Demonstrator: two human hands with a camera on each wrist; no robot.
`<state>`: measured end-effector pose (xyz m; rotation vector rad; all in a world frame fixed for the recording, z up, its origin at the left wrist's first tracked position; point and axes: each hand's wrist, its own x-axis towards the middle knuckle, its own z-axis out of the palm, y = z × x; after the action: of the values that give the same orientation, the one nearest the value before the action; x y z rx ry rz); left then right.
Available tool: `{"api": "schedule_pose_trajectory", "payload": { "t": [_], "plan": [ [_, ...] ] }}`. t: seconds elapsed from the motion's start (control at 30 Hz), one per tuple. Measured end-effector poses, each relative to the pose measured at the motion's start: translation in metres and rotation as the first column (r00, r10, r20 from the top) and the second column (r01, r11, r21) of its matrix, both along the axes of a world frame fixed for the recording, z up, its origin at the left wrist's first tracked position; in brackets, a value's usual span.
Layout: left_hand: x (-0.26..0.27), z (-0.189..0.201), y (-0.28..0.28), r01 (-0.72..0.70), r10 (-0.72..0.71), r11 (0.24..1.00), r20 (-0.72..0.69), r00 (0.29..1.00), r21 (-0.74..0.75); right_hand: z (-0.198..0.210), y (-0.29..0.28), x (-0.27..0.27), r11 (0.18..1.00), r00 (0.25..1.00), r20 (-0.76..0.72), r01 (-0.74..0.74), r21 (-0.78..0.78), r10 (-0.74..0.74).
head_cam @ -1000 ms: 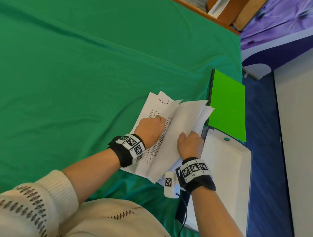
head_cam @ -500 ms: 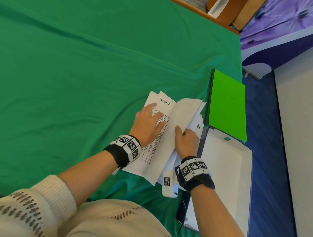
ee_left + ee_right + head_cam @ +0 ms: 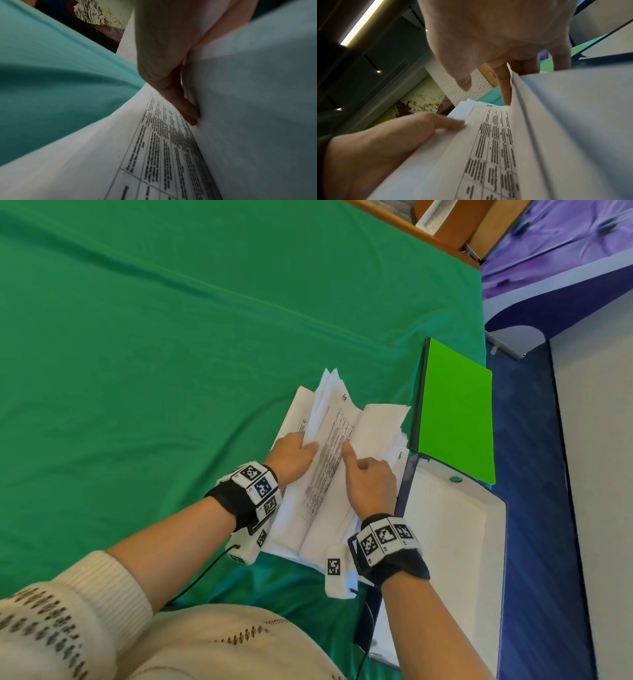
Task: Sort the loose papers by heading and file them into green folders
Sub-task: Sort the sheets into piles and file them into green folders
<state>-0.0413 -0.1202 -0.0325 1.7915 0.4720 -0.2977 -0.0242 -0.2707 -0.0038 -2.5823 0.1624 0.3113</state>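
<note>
A stack of loose printed papers [image 3: 325,484] lies on the green cloth [image 3: 171,354], fanned open like a book. My left hand [image 3: 294,455] holds several lifted sheets at the left, thumb on top and fingers [image 3: 187,109] underneath. My right hand [image 3: 366,477] has its index finger stretched out on the exposed table sheet [image 3: 489,155], the other fingers curled over the sheets turned to the right [image 3: 573,121]. A bright green folder [image 3: 455,412] lies shut just right of the papers; neither hand touches it.
A white open case [image 3: 452,542] with a dark blue edge lies at the table's right edge, below the green folder. Past it is blue floor [image 3: 534,508]. The green cloth stretches wide to the left and far side.
My left hand left the flat sheet and now holds several sheets lifted at the left. A different printed sheet is exposed. My right index finger has moved onto it.
</note>
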Motion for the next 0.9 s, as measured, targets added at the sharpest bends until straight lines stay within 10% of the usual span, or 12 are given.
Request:
{"api": "schedule_pose_trajectory", "payload": {
  "t": [0.43, 0.67, 0.9],
  "plan": [
    [-0.003, 0.029, -0.013, -0.027, -0.038, 0.935, -0.178, 0.983, -0.353, -0.003, 0.009, 0.012, 0.999, 0.994, -0.109, 0.021, -0.050, -0.026],
    [-0.002, 0.020, -0.009, -0.101, 0.015, 0.900, -0.203, 0.979, -0.423, 0.022, 0.003, -0.008, 0.998, 0.984, 0.168, 0.054, 0.021, -0.057],
    [0.004, 0.010, -0.006, -0.191, 0.100, 0.860, -0.210, 0.973, -0.474, 0.070, -0.002, -0.021, 0.883, 0.927, 0.265, 0.125, 0.452, -0.267]
  ]
}}
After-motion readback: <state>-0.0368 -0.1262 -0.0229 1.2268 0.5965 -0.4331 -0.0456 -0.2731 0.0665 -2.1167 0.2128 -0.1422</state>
